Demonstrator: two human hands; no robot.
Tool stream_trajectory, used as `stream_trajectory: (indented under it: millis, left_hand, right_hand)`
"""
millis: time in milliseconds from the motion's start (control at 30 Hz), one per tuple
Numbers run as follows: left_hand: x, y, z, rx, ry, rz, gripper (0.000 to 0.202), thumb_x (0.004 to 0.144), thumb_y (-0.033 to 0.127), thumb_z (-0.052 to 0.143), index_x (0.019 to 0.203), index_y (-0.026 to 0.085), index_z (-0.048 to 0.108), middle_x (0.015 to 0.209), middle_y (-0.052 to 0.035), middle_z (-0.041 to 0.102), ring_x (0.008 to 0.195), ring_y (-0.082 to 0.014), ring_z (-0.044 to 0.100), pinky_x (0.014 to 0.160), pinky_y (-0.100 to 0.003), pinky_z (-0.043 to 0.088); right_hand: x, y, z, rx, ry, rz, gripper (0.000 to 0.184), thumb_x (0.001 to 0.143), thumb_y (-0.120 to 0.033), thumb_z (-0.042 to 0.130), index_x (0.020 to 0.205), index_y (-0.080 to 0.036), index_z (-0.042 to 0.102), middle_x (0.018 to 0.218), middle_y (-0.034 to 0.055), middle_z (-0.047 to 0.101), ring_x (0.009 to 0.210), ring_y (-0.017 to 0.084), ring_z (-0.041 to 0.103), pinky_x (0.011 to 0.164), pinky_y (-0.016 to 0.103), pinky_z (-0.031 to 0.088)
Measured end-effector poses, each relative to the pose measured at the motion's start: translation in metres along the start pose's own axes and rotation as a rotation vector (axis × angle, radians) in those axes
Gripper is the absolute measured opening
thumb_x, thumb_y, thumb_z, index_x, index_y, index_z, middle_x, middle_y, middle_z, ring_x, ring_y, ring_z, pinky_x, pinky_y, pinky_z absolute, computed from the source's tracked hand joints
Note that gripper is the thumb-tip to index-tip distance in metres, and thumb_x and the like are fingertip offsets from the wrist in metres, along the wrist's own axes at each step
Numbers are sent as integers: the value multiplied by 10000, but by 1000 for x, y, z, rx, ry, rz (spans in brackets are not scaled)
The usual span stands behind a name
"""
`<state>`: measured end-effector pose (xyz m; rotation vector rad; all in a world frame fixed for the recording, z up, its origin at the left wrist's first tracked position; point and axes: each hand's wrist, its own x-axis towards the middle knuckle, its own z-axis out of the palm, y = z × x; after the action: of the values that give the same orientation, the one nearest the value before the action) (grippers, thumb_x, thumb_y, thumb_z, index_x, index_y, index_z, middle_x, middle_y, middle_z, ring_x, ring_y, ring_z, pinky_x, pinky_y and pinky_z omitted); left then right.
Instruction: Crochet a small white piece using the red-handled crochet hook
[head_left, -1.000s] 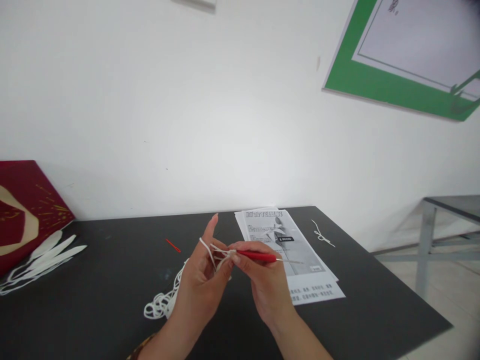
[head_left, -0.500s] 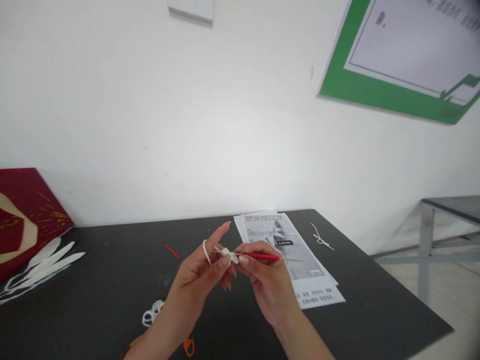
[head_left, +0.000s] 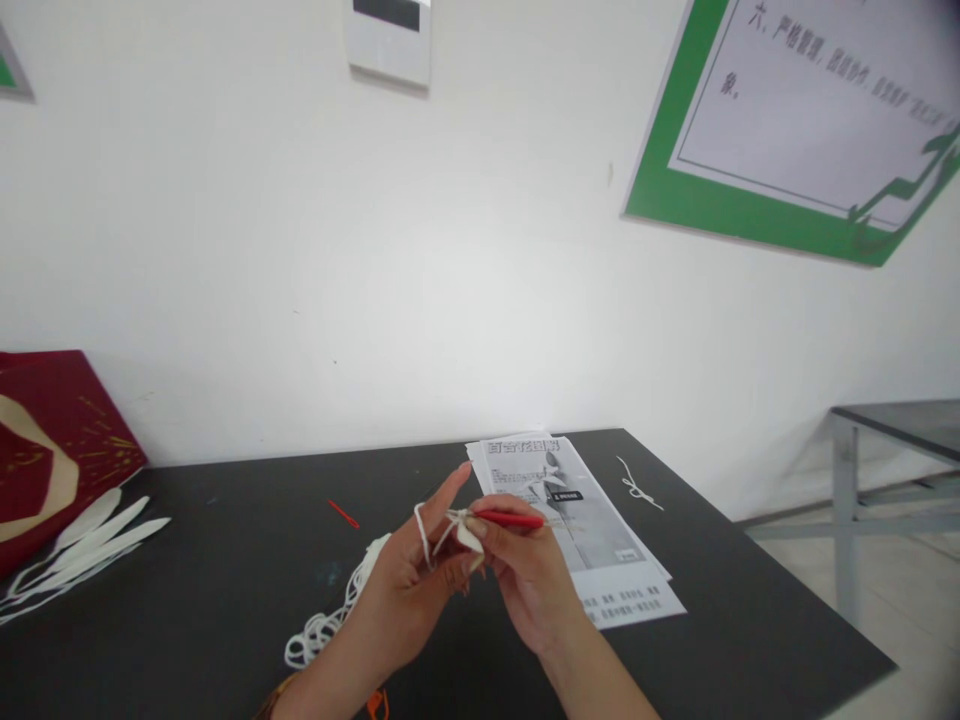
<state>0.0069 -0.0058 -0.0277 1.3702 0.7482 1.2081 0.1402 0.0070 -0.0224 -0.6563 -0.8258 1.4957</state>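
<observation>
My left hand [head_left: 409, 590] pinches a small white crocheted piece [head_left: 469, 538] between thumb and fingers. Its index finger points up, with a strand of white yarn [head_left: 421, 530] looped round it. My right hand [head_left: 529, 565] grips a crochet hook [head_left: 510, 519] by its red handle, and the tip meets the top of the piece. Loose white yarn [head_left: 319, 632] lies in coils on the table, partly behind my left forearm. The fingers hide part of the crocheted piece.
Printed sheets [head_left: 600, 520] lie behind my right hand. Several white crocheted petals [head_left: 112, 535] rest left, by a dark red bag [head_left: 67, 440]. A red plastic needle [head_left: 343, 513], an orange stitch marker [head_left: 379, 704] and a yarn scrap [head_left: 637, 490] are on the black table [head_left: 225, 590].
The white piece has turned and now hangs below the hook, more of it showing. More yarn coils show beside my left forearm. The camera view has tilted up slightly.
</observation>
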Motion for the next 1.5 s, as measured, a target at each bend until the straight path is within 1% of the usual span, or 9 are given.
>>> stream_trajectory:
  millis: [467,600,733,833,1000,1100,1200,1300,1500]
  left_hand:
    - [-2,-2,6,-32,3,11,759,824,286,641,1481,315,262,752,28,548,652,-137,460,621,-256,399]
    - [0,9,-8,13,-5,19,727,830,336,637,1471,308,295,680,45,489,590,-124,412,537,-234,344]
    - [6,17,-29,177,-2,82,711,814,334,666,1449,326,346,818,-7,590,573,-106,407,501,-226,320]
    - [11,21,-31,59,-52,15,684,821,395,643,1441,332,362,751,10,582,475,-78,366,427,-205,271]
    - [11,25,-22,-126,153,-26,690,856,416,599,1467,281,310,558,40,529,438,-61,251,430,-207,149]
    - [8,19,-26,-247,128,-27,731,857,423,596,1485,283,249,557,30,550,435,-57,218,432,-219,123]
    - [6,13,-32,-405,82,-15,666,865,440,570,1458,249,334,543,29,530,432,-57,204,420,-219,119]
    - [9,13,-36,-528,192,-56,529,912,425,502,1404,244,432,486,57,480,409,-57,186,412,-215,144]
    - [16,17,-52,-665,364,-41,396,902,439,521,1023,109,705,378,71,379,375,-56,204,391,-197,208]
  right_hand:
    - [2,2,3,50,44,-4,189,539,-163,871,665,-181,731,621,-4,696,556,127,615,532,229,481]
    - [7,-8,4,-58,43,-82,196,509,-150,879,646,-180,743,648,6,713,605,141,630,592,251,499]
    - [13,-24,9,-219,-59,-80,188,507,-132,876,636,-178,747,636,3,717,597,133,625,603,249,491]
    - [19,-29,13,-266,-128,-80,176,517,-136,871,636,-179,748,634,3,721,595,139,631,614,260,497]
    - [23,-17,11,-221,-86,-155,169,524,-135,868,630,-193,750,633,-1,716,597,133,616,586,244,481]
    - [20,-9,10,-125,-77,-144,187,486,-111,871,595,-193,743,620,-4,703,594,131,606,572,239,477]
    - [17,-4,10,-23,-61,-106,194,485,-114,870,603,-198,741,629,-9,702,596,129,617,582,239,484]
    - [17,-3,8,-18,-44,-99,187,507,-130,868,625,-204,743,622,-15,700,596,128,622,598,241,489]
    - [20,-6,1,-371,-27,-497,128,626,-122,805,674,-233,764,706,26,725,709,206,659,677,331,514]
